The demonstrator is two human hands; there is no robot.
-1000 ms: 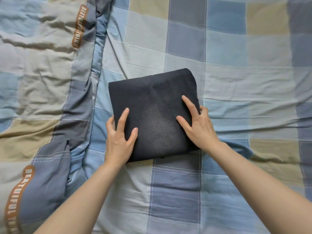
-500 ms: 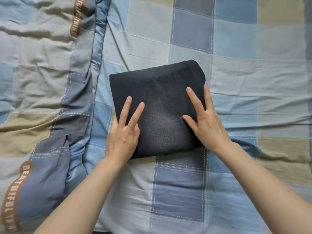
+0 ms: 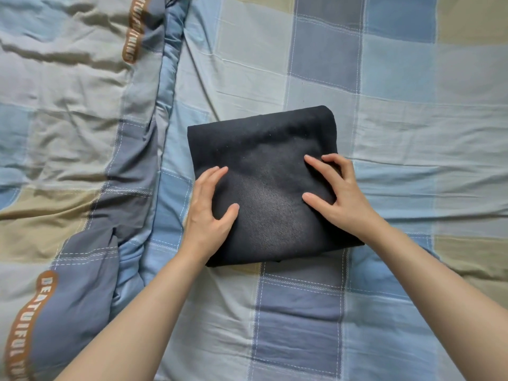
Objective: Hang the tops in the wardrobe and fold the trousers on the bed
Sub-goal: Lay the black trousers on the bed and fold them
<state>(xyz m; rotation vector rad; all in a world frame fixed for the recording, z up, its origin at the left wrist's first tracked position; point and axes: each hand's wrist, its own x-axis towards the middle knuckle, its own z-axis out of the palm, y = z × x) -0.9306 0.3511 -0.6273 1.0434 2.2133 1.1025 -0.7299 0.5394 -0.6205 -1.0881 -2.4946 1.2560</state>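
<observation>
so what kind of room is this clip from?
Most likely a bedroom, looking down on a bed. The whole view is a blue, grey and tan checked cotton bedsheet, with a rumpled matching quilt bunched alongside, and both hands rest on a folded dark navy garment lying on it.

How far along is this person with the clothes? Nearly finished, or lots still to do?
Done, by the look of it: the dark trousers lie on the checked bed sheet as a compact folded square. In hand: the left hand and right hand both rest on top, fingers curled, apparently pressing or about to lift it. Left: unclear; no tops or wardrobe are in view, only a rumpled quilt alongside.
</observation>
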